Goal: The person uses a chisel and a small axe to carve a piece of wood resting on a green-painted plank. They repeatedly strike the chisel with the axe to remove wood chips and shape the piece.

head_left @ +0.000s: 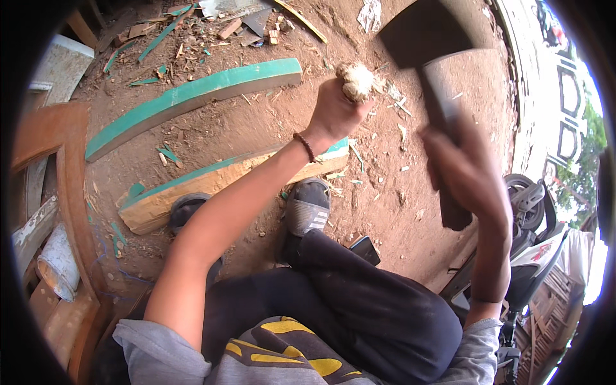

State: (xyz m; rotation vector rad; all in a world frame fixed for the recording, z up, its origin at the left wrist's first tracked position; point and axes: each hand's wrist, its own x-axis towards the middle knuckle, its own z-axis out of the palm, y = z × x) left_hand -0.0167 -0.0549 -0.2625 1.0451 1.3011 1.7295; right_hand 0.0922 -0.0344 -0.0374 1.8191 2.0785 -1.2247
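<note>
My left hand [333, 112] is closed around an upright tool with a pale, frayed, mushroomed top [356, 81]; its lower end is hidden. My right hand [462, 163] grips the dark handle of an axe, whose broad head [427, 35] is raised to the right of the frayed top, apart from it and slightly blurred. Below my left hand lies a timber beam [147, 212] with teal paint along its top and a rough, pale hewn face, partly hidden by my left forearm and resting near my sandalled feet [307, 212].
Another teal beam [192, 93] lies farther back on dirt [410, 237] strewn with chips and offcuts. Wooden frames [70, 167] and a white bucket [58, 263] stand at left. A phone [364, 250] lies by my leg. A parked motorbike [532, 256] is at right.
</note>
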